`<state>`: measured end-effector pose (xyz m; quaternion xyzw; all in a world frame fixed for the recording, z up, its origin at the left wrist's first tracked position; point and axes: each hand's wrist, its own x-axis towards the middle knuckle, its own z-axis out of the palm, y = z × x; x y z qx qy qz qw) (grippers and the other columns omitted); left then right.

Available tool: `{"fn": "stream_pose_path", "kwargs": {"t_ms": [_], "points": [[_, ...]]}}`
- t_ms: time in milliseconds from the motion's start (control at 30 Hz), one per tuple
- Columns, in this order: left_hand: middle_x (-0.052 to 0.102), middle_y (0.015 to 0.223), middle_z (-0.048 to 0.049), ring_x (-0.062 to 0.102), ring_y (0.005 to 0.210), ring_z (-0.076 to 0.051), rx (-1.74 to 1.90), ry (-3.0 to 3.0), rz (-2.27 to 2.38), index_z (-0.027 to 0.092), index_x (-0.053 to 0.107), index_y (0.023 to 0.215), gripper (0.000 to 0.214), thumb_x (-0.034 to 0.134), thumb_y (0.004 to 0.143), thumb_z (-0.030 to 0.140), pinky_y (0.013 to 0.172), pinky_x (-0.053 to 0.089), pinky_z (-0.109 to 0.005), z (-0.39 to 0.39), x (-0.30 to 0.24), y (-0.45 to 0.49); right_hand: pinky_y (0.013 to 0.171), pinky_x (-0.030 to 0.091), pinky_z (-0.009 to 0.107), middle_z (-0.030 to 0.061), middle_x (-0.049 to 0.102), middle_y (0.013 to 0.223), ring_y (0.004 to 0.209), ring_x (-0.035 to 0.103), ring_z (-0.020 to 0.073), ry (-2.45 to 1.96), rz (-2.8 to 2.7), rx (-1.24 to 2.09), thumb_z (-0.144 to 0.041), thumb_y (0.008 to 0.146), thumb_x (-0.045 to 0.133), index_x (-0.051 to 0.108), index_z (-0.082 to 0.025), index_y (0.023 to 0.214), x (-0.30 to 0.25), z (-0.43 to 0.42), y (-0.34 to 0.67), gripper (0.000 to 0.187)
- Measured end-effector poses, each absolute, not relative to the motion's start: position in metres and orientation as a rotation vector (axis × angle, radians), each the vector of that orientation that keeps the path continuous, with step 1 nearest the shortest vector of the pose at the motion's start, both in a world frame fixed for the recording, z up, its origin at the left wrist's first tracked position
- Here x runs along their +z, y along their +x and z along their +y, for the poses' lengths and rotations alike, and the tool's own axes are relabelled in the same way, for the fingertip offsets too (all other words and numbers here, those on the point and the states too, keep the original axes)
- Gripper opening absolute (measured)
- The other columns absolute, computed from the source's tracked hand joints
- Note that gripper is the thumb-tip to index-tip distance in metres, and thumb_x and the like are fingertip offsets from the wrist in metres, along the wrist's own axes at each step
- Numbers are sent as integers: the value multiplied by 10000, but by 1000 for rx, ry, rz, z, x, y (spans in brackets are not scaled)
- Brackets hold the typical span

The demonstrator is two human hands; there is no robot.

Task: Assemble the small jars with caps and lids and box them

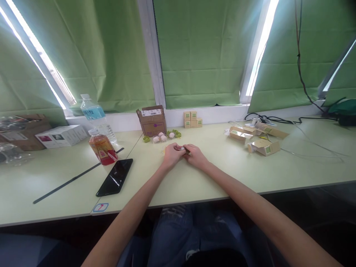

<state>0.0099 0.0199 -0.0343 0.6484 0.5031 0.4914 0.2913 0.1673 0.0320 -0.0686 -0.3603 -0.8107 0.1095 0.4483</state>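
Observation:
My left hand [172,154] and my right hand [196,155] meet at the middle of the pale green table [211,174], fingers curled together around a small whitish object [183,149] that is too small to name. Just beyond the hands lie several small white and green round pieces [164,137] in front of a brown cardboard box [152,121]. A stack of small tan cartons [192,119] stands against the window sill.
A black phone [115,177] lies to the left, beside a red drink bottle [102,147] and a water bottle [96,115]. A thin dark rod [69,180] crosses the left table. White boxes [62,135] sit far left. Opened tan cartons [260,139] and cables [280,119] lie right.

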Motion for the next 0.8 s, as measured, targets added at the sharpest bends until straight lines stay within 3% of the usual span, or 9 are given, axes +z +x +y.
{"fn": "stream_pose_path", "kwargs": {"t_ms": [267,567,800], "points": [[585,642,16,491,608,-114,1329,1843,1290,169,581,671,283,734,721,401,574,363,-236,26,-44,2,873,540,383,106,678,1022,930,632,243,-894,-1982,279,-62,797,668,694,-169,1107,-68,33,167,329],[483,594,54,420,573,-90,1322,1846,1266,179,496,626,310,730,711,364,547,305,-225,20,-38,4,844,529,351,98,683,1001,904,632,226,-900,-1993,282,-48,806,671,693,-151,1083,-66,31,167,296],[643,724,0,577,677,-139,1328,1808,1293,172,595,745,245,763,684,339,605,420,-239,22,-42,3,918,548,395,121,702,1111,995,657,249,-891,-1961,277,-41,790,670,685,-169,1144,-70,35,166,377]]}}
